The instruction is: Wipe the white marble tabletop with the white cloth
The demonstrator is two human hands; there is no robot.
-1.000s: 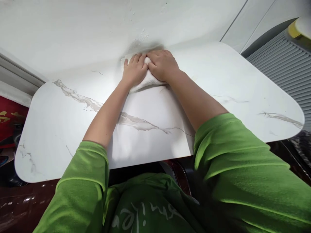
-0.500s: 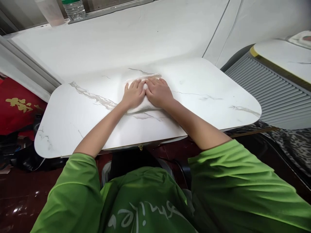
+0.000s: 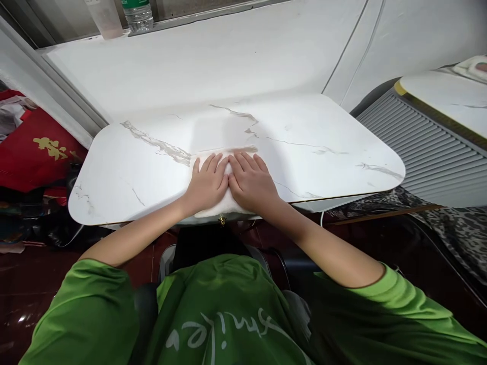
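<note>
A folded white cloth (image 3: 224, 204) lies at the near edge of the white marble-patterned table (image 3: 323, 167), its lower end reaching the rim. Flat on its left half rests my left hand (image 3: 207, 183), fingers stretched forward. My right hand (image 3: 251, 183) presses on the right half, palm down with the fingers extended. The two thumbs and index fingers almost meet in the middle. Part of the cloth is hidden beneath both palms.
Behind the table is a white wall with a ledge bearing a water bottle (image 3: 137, 17) and a translucent cup (image 3: 104, 17). A red bag (image 3: 41, 152) is at the left. A grey ribbed cabinet (image 3: 422, 152) stands at the right, with a white cloth item on top.
Both hands have slid the cloth toward my body, from the middle of the table to its near edge. The camera view has shifted slightly.
</note>
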